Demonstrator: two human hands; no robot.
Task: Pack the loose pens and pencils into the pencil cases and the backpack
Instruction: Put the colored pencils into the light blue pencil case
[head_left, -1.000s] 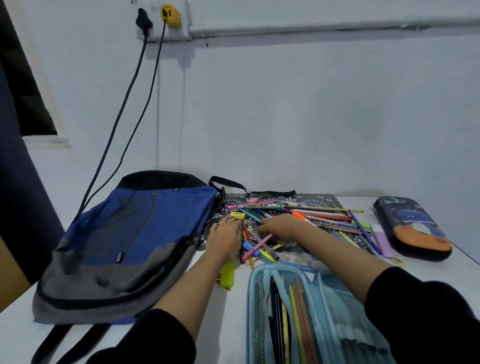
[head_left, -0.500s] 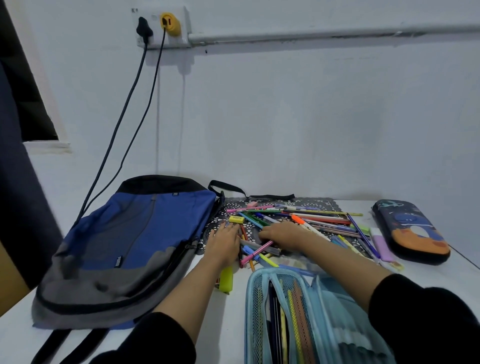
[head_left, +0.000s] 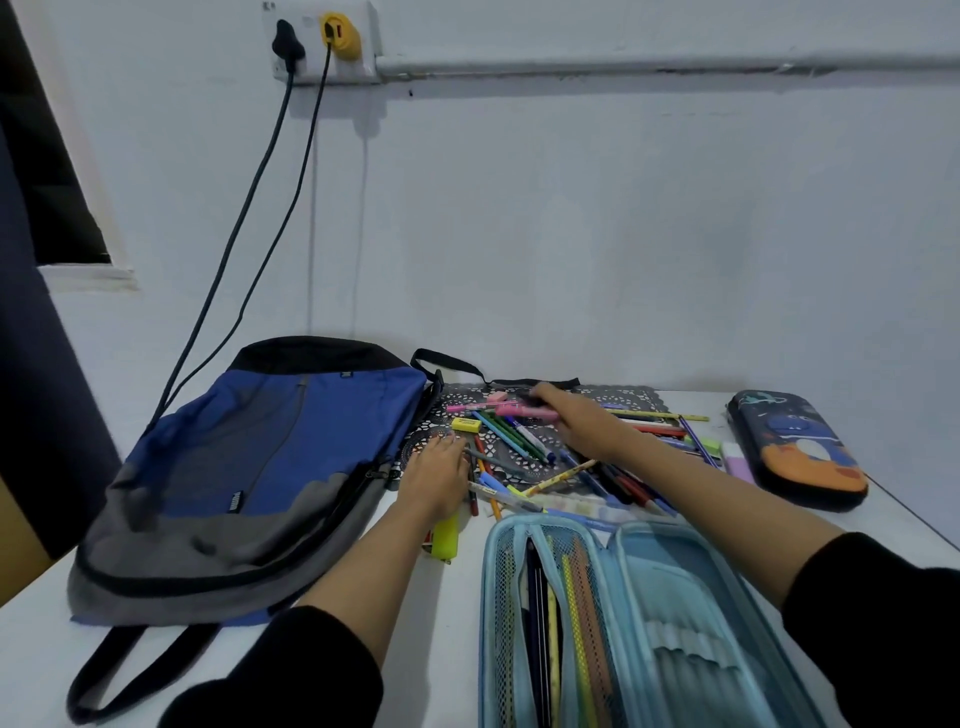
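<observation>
Right hand (head_left: 579, 428) had left the middle of the pile and shot out to the far edge, onto a pink pen (head_left: 519, 413) — too blurry to tell if it actually gripped it. Left hand (head_left: 436, 475) stayed flat, fingers relaxed, on the loose pens (head_left: 511, 441) right of the backpack (head_left: 270, 457). The blue pencil case (head_left: 649, 597) lay open nearest — looked like the next pick was headed there.
</observation>
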